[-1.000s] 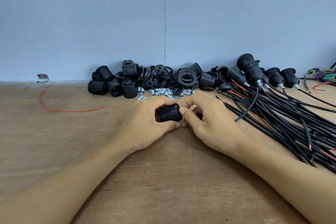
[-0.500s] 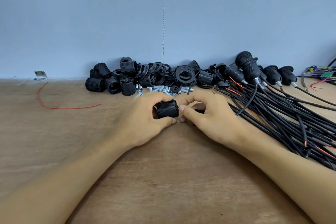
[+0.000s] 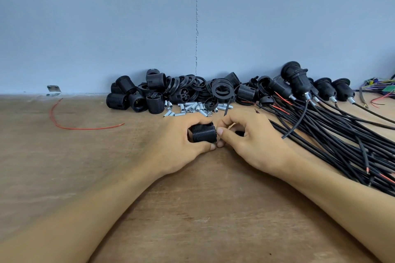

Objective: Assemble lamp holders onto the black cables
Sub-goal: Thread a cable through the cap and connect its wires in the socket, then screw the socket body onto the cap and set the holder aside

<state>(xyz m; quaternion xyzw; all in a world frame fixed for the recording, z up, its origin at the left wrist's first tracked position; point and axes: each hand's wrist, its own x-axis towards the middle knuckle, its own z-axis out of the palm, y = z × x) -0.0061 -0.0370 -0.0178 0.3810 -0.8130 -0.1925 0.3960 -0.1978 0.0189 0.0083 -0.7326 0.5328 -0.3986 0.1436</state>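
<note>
fitting one holder: left hand (image 3: 179,145) grasps a threaded lamp holder (image 3: 204,133) at table centre, right hand (image 3: 245,141) pinching its right end. next, judged: feed a black cable (image 3: 333,134) from the right-hand bundle.

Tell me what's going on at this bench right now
A person is putting lamp holders together on a wooden table. The left hand grips a ribbed black holder shell, and the right hand pinches something small at its open end. Loose shells and rings and small metal tubes lie by the wall. A bundle of black cables spreads to the right.
</note>
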